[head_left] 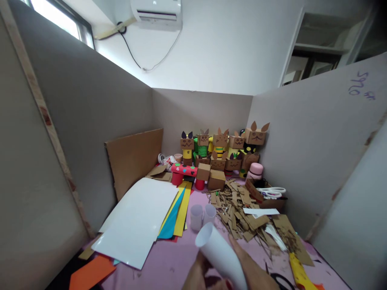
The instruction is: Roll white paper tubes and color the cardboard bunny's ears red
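Observation:
A white sheet of paper curled into a tube (222, 255) is held at the bottom centre, tilted with its round opening facing up and left. My left hand (196, 274) grips its lower left side, fingers partly hidden below the tube. On the tube's right side my right hand (252, 266) is wrapped against it, its fingertips near the upper part. Two short pale paper tubes, one on the left (196, 217) and one on the right (209, 213), stand upright just beyond it. Black-handled scissors (281, 280) lie by my right hand.
White sheets (136, 221) and coloured paper strips (173, 221) lie left; orange paper (90, 274) is nearer. Cardboard scraps (236, 209) are heaped right, beside a box (272, 201) holding white-handled scissors (272, 192). Cardboard animal figures (220, 141) line the back. Grey partitions (326, 141) enclose the table.

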Available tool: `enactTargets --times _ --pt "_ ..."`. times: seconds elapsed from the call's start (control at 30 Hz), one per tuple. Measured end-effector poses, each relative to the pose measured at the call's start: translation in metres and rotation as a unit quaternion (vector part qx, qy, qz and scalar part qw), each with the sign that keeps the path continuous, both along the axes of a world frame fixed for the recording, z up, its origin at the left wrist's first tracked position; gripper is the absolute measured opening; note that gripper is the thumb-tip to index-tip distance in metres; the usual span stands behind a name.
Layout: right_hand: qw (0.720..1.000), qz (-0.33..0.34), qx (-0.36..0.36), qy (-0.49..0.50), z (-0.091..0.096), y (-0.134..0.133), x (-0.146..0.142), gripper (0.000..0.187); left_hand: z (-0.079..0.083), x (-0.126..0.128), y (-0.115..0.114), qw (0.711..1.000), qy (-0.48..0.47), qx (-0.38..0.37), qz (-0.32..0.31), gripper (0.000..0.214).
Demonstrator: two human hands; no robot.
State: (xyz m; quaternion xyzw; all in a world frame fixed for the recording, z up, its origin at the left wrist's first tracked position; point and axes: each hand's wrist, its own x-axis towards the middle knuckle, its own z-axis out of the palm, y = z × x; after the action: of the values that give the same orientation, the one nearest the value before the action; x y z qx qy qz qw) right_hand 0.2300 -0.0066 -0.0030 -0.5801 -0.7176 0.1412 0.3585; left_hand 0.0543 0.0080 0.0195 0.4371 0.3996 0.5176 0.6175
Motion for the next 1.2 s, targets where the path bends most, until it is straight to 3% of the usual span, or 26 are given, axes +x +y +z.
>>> enactTargets --times 0.07,0.13,0.27,0.33,0.43,0.53,0.67,0.73,0.8,0.9,1.0,1.13,1.2 --pt "1.0 -0.018 -0.006 0.016 0.007 0.003 0.013 0.102 0.011 -0.014 0.019 0.987 0.125 0.083 0.059 0.055" --pt "0.999 -0.028 0.005 0.028 0.019 0.002 0.021 0.103 0.017 -0.025 0.044 0.945 0.249 0.18 0.113 0.039" --pt "0.999 -0.024 0.022 0.006 0.044 -0.002 0.027 0.094 0.017 -0.025 0.087 0.93 0.276 0.221 0.101 0.015" --pt "1.0 -0.009 0.006 -0.025 0.052 -0.003 0.03 0.093 0.019 -0.026 0.092 0.926 0.289 0.229 0.085 0.018" --pt "0.998 -0.013 -0.02 -0.058 0.055 -0.004 0.041 0.092 0.03 -0.048 0.079 0.918 0.31 0.236 0.072 0.022" --pt "0.996 -0.015 -0.01 -0.087 0.052 -0.003 0.053 0.09 0.035 -0.091 0.05 0.909 0.344 0.228 0.057 0.016" --pt "0.994 -0.031 0.007 -0.104 0.051 0.0 0.053 0.088 0.022 -0.144 0.014 0.837 0.505 0.212 0.005 0.021" --pt "0.993 -0.043 0.015 -0.105 0.056 0.0 0.048 0.087 0.015 -0.157 0.002 0.8 0.565 0.199 -0.036 0.025" --pt "0.992 -0.047 0.027 -0.113 0.063 -0.002 0.044 0.085 0.018 -0.161 -0.007 0.785 0.592 0.177 -0.047 0.021" --pt "0.989 -0.064 0.038 -0.129 0.073 -0.007 0.042 0.079 0.032 -0.141 -0.012 0.779 0.607 0.157 -0.008 0.024" --pt "0.989 -0.07 0.025 -0.128 0.076 -0.01 0.044 0.072 0.041 -0.09 -0.002 0.798 0.561 0.219 0.025 0.027" --pt "0.993 -0.04 -0.001 -0.107 0.08 -0.012 0.043 0.065 0.031 -0.004 0.037 0.846 0.463 0.262 0.023 0.04" --pt "0.995 -0.014 -0.024 -0.099 0.085 -0.014 0.042 0.062 0.027 0.024 0.061 0.849 0.453 0.271 0.021 0.043"
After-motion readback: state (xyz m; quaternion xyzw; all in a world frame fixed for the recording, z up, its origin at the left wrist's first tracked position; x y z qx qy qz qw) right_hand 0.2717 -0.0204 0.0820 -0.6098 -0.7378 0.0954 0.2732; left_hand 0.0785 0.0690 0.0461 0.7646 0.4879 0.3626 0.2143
